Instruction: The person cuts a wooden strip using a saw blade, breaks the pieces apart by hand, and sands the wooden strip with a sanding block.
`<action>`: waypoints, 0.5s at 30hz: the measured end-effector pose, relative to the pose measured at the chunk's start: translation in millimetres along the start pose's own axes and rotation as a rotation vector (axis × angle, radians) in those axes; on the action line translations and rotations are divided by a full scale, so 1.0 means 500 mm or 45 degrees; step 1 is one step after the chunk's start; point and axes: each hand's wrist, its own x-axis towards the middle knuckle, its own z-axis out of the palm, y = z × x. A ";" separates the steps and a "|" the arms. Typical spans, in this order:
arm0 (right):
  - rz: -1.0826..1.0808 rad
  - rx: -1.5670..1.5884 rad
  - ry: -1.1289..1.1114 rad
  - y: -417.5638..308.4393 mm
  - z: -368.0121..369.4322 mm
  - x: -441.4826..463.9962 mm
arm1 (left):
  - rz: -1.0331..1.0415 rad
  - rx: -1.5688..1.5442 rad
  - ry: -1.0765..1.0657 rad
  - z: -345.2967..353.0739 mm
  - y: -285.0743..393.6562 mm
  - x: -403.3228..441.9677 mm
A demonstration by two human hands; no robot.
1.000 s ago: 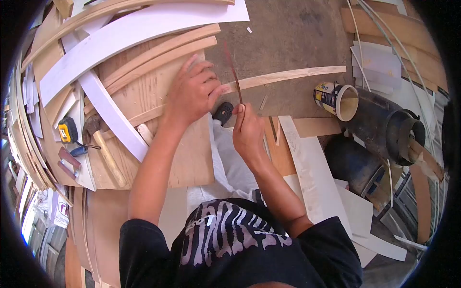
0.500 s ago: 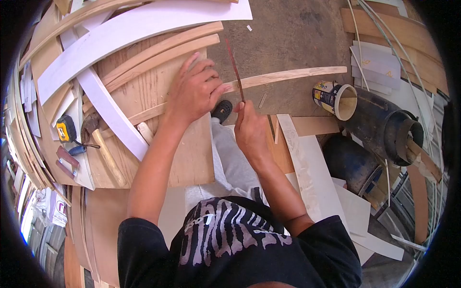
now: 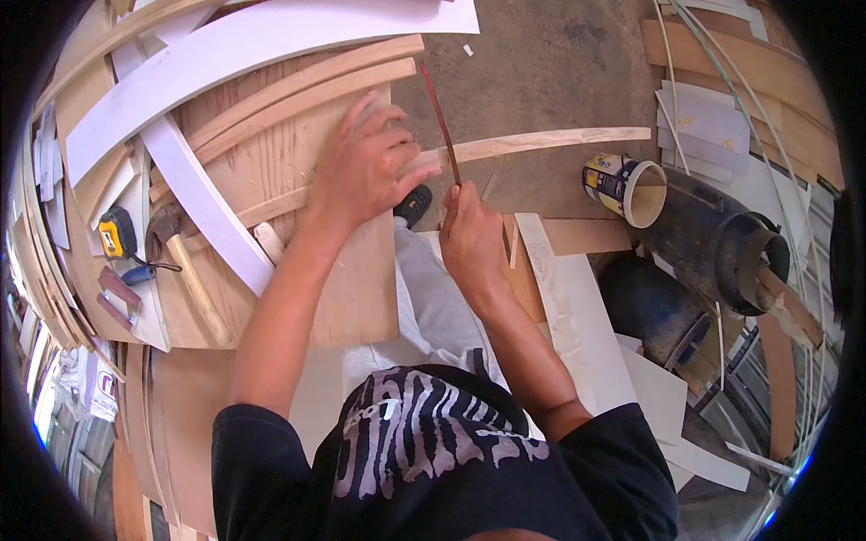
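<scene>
A long, slightly curved wooden strip [image 3: 559, 140] runs across the plywood-topped table [image 3: 356, 298] and sticks out past its right edge. My left hand [image 3: 368, 167] lies over this strip near that edge, fingers spread and a little bent, thumb along the wood. In my right hand [image 3: 473, 230] is a thin rust-brown saw [image 3: 440, 113], seen nearly edge-on. Its blade points away from me and crosses the strip just beyond my left thumb. The handle is mostly hidden in my closed fingers.
On the table lie a hammer [image 3: 194, 284], a yellow tape measure [image 3: 117, 234], white curved strips [image 3: 203, 203] and two more wooden strips [image 3: 307, 95]. To the right are a paint bucket [image 3: 645, 194] and black containers [image 3: 649, 302]. My shoe [image 3: 414, 206] is below the edge.
The fingers of my left hand are slightly more bent and raised. The saw has shifted very little, and the view has moved slightly.
</scene>
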 end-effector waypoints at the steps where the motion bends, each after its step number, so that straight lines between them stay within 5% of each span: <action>1: 0.021 -0.004 -0.012 0.000 -0.001 0.000 | -0.002 -0.006 0.000 0.000 0.000 0.000; 15: 0.128 -0.071 -0.022 -0.019 0.004 -0.012 | -0.019 -0.021 0.006 0.003 -0.002 -0.002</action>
